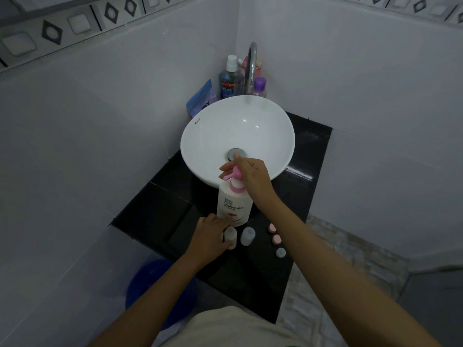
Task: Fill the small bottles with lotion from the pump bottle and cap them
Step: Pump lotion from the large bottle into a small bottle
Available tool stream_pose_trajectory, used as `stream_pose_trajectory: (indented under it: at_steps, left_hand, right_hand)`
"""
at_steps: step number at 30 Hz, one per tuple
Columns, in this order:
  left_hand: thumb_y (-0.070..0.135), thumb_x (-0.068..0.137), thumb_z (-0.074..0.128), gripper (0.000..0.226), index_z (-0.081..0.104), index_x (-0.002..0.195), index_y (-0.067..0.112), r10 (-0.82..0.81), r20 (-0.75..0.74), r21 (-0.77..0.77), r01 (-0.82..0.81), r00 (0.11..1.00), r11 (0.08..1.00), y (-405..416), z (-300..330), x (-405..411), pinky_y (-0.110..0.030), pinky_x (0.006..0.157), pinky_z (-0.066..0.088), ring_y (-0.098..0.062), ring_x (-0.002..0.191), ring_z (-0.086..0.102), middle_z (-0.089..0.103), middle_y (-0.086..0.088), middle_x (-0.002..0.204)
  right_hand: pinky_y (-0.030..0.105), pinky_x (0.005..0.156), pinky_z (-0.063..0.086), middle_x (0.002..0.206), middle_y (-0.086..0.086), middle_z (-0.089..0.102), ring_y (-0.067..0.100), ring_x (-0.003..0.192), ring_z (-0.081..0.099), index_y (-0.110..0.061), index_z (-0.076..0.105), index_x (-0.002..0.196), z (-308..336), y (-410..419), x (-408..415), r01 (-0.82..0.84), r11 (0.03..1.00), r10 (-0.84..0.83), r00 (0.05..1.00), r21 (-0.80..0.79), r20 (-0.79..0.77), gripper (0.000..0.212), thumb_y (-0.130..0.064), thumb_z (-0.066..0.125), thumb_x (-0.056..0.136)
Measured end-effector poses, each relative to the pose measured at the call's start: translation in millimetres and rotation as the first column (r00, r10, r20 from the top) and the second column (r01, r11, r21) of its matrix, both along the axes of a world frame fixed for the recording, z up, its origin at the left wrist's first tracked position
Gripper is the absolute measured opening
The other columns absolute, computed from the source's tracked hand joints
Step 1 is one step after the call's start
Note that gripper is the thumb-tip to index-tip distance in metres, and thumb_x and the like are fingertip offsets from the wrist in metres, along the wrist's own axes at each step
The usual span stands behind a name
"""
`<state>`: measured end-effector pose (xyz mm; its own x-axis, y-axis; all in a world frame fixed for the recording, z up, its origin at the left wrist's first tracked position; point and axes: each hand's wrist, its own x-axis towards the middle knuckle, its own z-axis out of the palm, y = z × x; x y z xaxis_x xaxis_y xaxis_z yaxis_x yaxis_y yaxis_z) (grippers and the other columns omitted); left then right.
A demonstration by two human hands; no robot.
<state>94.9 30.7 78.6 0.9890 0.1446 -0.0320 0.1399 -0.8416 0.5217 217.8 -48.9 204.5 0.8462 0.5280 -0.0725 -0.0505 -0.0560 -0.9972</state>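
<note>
1. Pressing on the pink pump head [234,174], our right hand [248,175] lies over the top of the pump bottle [234,205] with fingers draped across it and the nozzle poking out to the left beneath them; whether the thumb hooks under we cannot tell.
2. Below that grip, our left hand [210,234] curls round one small bottle [230,236] just in front of the pump bottle's base, pinching it at its sides; its open mouth sits lower than the nozzle and a little toward us, so we judge it not yet lined up.
3. A second small bottle [247,236] stands just right of the held one, uncapped; further right lie two pink caps [274,234] and a pale cap [280,252], all on the black counter [155,221].
4. We judge the small bottle light, thin-walled and easy to tip or squash, so hold low on the body, firmly but gently; the pump bottle looks heavy, rigid and stable, best worked from the top with a straight downward push.
5. Lotion on fingers would make the smooth plastic slippery; caps will want dry fingertips.
6. Beyond the upper grip sits the white basin [200,136].
</note>
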Motion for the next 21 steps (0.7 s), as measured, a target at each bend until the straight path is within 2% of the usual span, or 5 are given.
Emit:
stream_pose_trajectory:
  at_steps: [7,11,14,17,21]
  left_hand:
    - [0.027,0.073,0.072,0.035,0.063,0.107,0.026,-0.014,0.04,-0.025,0.015,0.999,1.0,-2.2,-3.2,-1.0,-0.024,0.083,0.024,-0.011,0.105,0.05,0.065,0.012,0.112]
    - [0.025,0.071,0.074,0.035,0.066,0.106,0.022,-0.01,0.078,-0.001,0.01,0.997,1.0,-1.7,-6.1,-0.2,-0.026,0.084,0.028,-0.016,0.105,0.054,0.067,0.007,0.11]
    - [0.03,0.067,0.078,0.041,0.066,0.105,0.021,-0.003,0.072,-0.008,0.004,0.997,1.0,-0.1,-4.5,-0.9,-0.026,0.085,0.031,-0.015,0.105,0.054,0.067,0.007,0.11]
    - [0.034,0.064,0.08,0.046,0.066,0.105,0.019,-0.007,0.084,-0.025,0.009,0.996,1.0,1.0,-2.9,-2.3,-0.028,0.086,0.034,-0.017,0.104,0.054,0.067,0.005,0.109]
    - [0.042,0.058,0.083,0.049,0.067,0.098,0.019,-0.059,0.22,0.086,0.041,0.974,0.995,0.9,-0.6,-3.5,-0.027,0.077,0.04,-0.015,0.095,0.056,0.069,0.004,0.099]
  right_hand:
    - [0.022,0.079,0.052,0.059,-0.002,0.07,0.01,0.064,0.067,0.011,0.069,0.084,-0.6,-1.2,0.2,-0.006,1.0,0.006,1.0,0.003,0.007,0.044,-0.022,0.042,0.099]
    - [0.018,0.077,0.052,0.06,0.001,0.07,0.009,0.064,0.067,0.01,0.069,0.084,-0.6,-1.2,-0.4,-0.005,1.0,0.005,1.0,0.008,0.006,0.044,-0.022,0.042,0.099]
    - [0.023,0.081,0.051,0.062,0.005,0.07,0.012,0.066,0.067,0.008,0.07,0.083,-0.5,-0.8,-0.5,-0.004,1.0,0.004,1.0,0.008,0.003,0.044,-0.023,0.042,0.099]
    - [0.02,0.078,0.051,0.059,0.001,0.07,0.011,0.066,0.067,0.008,0.07,0.083,-0.5,-1.1,-0.3,-0.003,1.0,0.003,1.0,0.009,0.0,0.044,-0.023,0.042,0.099]
    - [0.019,0.078,0.051,0.059,0.0,0.07,0.011,0.066,0.067,0.01,0.069,0.085,-0.6,-1.5,0.0,-0.004,1.0,0.004,1.0,0.009,0.003,0.045,-0.022,0.042,0.099]
